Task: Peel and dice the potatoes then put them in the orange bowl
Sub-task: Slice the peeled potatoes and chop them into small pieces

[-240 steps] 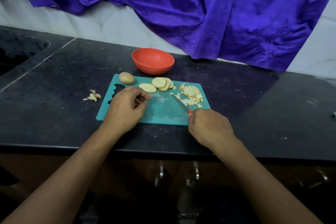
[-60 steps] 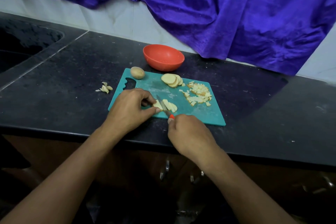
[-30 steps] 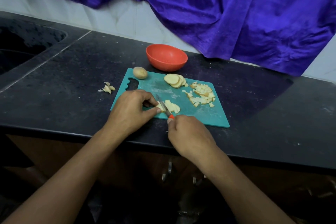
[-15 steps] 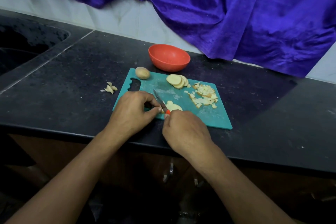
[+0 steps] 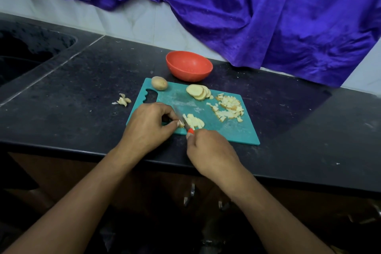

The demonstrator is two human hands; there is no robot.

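A teal cutting board [image 5: 226, 130] lies on the black surface [image 5: 82, 88], and both hands work at its near edge, around 7 o'clock. The left hand [image 5: 148, 123] has its fingers [image 5: 168, 110] curled, thumb and forefinger pinching the end piece [image 5: 181, 123] of a potato slice. The right hand [image 5: 208, 150] is wrapped round the handle of a knife [image 5: 184, 122]; only the orange end of the handle shows, and the blade stands just beside the pinched piece. Touching the blade's other side lie cut strips [image 5: 193, 121]. Toward 1 o'clock on the board sits a fanned stack of slices [image 5: 199, 92], and at 3 o'clock a loose heap of diced potato [image 5: 228, 107]. A whole unpeeled potato [image 5: 159, 83] rests at the board's 11 o'clock corner. The orange bowl [image 5: 189, 66] stands just beyond the board at 12 o'clock, with no potato visible in it. Peelings [image 5: 122, 100] lie off the board at 9 o'clock. Purple cloth [image 5: 268, 16] hangs over the tiled wall behind.
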